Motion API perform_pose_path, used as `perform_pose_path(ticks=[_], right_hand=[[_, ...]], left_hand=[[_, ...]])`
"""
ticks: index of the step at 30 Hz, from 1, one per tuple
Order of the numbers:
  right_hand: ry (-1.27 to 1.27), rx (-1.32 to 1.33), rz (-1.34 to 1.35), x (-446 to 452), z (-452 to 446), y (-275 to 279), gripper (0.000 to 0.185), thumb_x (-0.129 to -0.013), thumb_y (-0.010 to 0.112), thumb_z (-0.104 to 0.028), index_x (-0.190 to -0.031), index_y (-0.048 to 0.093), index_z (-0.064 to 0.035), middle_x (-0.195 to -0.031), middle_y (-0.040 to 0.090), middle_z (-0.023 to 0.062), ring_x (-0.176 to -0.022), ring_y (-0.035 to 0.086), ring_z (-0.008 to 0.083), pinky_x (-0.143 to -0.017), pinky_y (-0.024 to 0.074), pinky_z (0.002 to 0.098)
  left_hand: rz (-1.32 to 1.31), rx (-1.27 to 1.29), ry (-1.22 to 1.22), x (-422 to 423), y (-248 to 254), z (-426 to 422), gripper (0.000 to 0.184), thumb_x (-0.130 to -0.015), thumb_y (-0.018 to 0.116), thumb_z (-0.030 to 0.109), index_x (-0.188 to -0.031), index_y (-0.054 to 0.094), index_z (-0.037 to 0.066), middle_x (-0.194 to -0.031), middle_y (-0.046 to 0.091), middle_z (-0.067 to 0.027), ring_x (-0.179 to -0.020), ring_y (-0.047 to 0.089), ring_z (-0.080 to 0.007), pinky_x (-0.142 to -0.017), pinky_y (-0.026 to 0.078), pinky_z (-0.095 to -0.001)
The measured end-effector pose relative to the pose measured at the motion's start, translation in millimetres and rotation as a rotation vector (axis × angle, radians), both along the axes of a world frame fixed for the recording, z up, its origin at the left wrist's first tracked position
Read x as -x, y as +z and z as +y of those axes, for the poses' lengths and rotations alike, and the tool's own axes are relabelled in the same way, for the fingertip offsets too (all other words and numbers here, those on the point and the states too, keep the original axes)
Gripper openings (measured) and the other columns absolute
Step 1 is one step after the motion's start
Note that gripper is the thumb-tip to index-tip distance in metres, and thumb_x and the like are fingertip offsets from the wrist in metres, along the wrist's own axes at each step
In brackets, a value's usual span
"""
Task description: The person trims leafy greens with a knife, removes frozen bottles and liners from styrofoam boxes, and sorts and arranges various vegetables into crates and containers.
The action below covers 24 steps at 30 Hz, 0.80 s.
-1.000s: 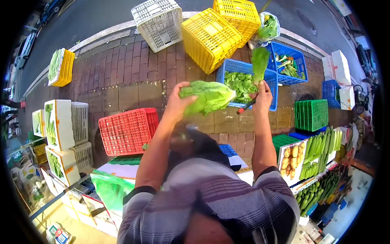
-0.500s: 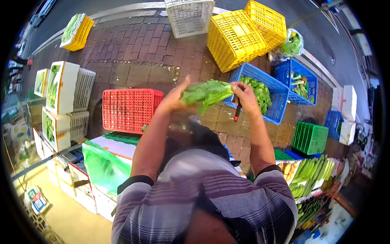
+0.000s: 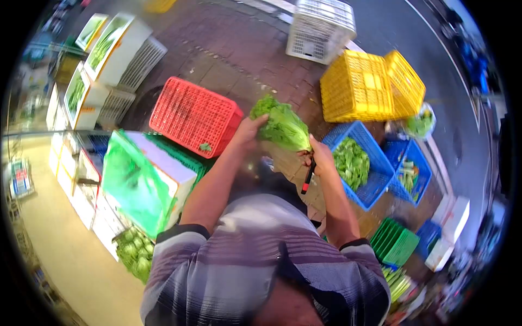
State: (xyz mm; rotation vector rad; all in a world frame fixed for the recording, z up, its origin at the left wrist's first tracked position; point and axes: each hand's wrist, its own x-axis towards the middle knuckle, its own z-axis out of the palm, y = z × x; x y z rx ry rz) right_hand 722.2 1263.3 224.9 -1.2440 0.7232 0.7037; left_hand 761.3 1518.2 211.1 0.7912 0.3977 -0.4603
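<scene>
A head of green leafy lettuce (image 3: 284, 128) is held up in front of me between both hands. My left hand (image 3: 250, 131) is closed around its frilly leaf end. My right hand (image 3: 323, 156) grips the pale stem end and also holds a knife (image 3: 309, 177), whose black handle with a red tip points down toward me; its blade is hidden. Just right of my right hand, more leafy greens (image 3: 351, 163) lie in a blue crate (image 3: 377, 183).
A red crate (image 3: 191, 115) stands left, beside a foam box under green plastic (image 3: 133, 185). Yellow crates (image 3: 356, 87) and a white crate (image 3: 321, 30) stand ahead. Another blue crate (image 3: 418, 182) and a green crate (image 3: 392, 242) are right. Lettuces (image 3: 136, 252) lie lower left.
The view has turned left, so crates appear shifted and rotated. The lettuce is turned, with its leaf end higher, and my left hand now closes on the leaves where its fingers were spread.
</scene>
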Motion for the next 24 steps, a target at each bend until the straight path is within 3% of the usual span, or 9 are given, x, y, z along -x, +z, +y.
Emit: perform_pose_path(ticks=[3,5,8,11,13,18,21,23,24], right_hand=[[0.031,0.100,-0.170,-6.9,29.2,-11.3,0.033,-0.098,0.063,-0.032,-0.110,0.064,-0.0013,-0.071,0.060,0.0048,-0.044,0.046,0.0133,-0.043,0.0415,0.0300],[0.077,0.002,-0.149,-13.9,45.1,3.7,0.031,-0.098,0.062,-0.032,-0.110,0.064,-0.0036,-0.075,0.060,0.0032,-0.044,0.045,0.0130,-0.042,0.0415,0.0303],[0.198,-0.114,-0.109,-11.2,89.3,-17.2,0.034,-0.098,0.061,-0.037,-0.109,0.064,-0.0042,-0.075,0.058,0.0029,-0.046,0.044,0.0141,-0.043,0.0378,0.0302],[0.422,0.041,-0.121,-15.1,149.8,-54.1,0.039,-0.100,0.055,-0.042,-0.101,0.066,-0.0047,-0.079,0.067,0.0068,-0.045,0.043,0.0120,-0.044,0.0375,0.0294],[0.554,-0.020,-0.058,-53.5,141.5,-35.4,0.041,-0.101,0.053,-0.045,-0.099,0.067,-0.0065,-0.083,0.070,0.0083,-0.043,0.044,0.0116,-0.045,0.0389,0.0295],[0.754,-0.228,0.144,-76.3,218.5,-46.3,0.045,-0.101,0.050,-0.050,-0.100,0.069,-0.0096,-0.083,0.072,0.0081,-0.043,0.048,0.0125,-0.046,0.0441,0.0312],[0.908,-0.279,0.201,-73.6,273.4,-60.1,0.046,-0.101,0.049,-0.052,-0.101,0.070,-0.0103,-0.085,0.072,0.0083,-0.044,0.050,0.0128,-0.047,0.0470,0.0325],[0.950,-0.258,0.245,-59.6,315.0,-64.7,0.049,-0.101,0.048,-0.054,-0.101,0.070,-0.0101,-0.086,0.072,0.0084,-0.045,0.051,0.0131,-0.047,0.0482,0.0330],[0.986,-0.217,0.237,-51.3,334.0,-61.1,0.049,-0.101,0.048,-0.054,-0.101,0.070,-0.0101,-0.085,0.072,0.0082,-0.046,0.051,0.0132,-0.047,0.0481,0.0329]], left_hand=[[0.111,0.103,0.125,20.0,36.6,33.3,0.042,-0.096,0.065,0.016,-0.134,0.054,0.003,-0.124,0.066,-0.0111,-0.111,0.065,-0.0249,-0.096,0.055,-0.0437],[-0.013,0.032,0.181,29.7,-7.5,63.2,0.041,-0.094,0.067,0.015,-0.132,0.057,0.004,-0.123,0.066,-0.0094,-0.114,0.063,-0.0248,-0.099,0.052,-0.0426],[-0.105,0.062,0.386,88.6,20.2,130.3,0.043,-0.091,0.070,0.015,-0.131,0.059,0.004,-0.123,0.067,-0.0084,-0.114,0.063,-0.0230,-0.101,0.049,-0.0403],[-0.147,0.008,0.587,163.1,18.9,215.7,0.044,-0.091,0.070,0.015,-0.132,0.058,0.004,-0.123,0.067,-0.0083,-0.113,0.063,-0.0225,-0.101,0.049,-0.0401],[-0.177,-0.043,0.726,176.1,45.3,221.1,0.045,-0.091,0.070,0.014,-0.133,0.058,0.003,-0.123,0.067,-0.0088,-0.113,0.063,-0.0226,-0.101,0.050,-0.0401],[-0.277,-0.058,1.224,326.7,39.5,291.4,0.045,-0.091,0.069,0.012,-0.133,0.055,0.001,-0.122,0.066,-0.0138,-0.108,0.066,-0.0266,-0.097,0.053,-0.0433],[-0.069,-0.172,1.477,437.7,24.8,308.9,0.044,-0.094,0.065,0.015,-0.135,0.054,0.001,-0.123,0.065,-0.0150,-0.109,0.065,-0.0282,-0.096,0.053,-0.0438],[0.201,-0.243,1.687,506.8,62.6,315.0,0.040,-0.095,0.066,0.019,-0.129,0.057,0.001,-0.120,0.066,-0.0135,-0.106,0.066,-0.0283,-0.093,0.055,-0.0429],[0.068,-0.204,1.750,552.3,26.3,325.9,0.037,-0.094,0.068,0.019,-0.125,0.059,0.001,-0.116,0.068,-0.0126,-0.102,0.068,-0.0280,-0.089,0.056,-0.0444]])
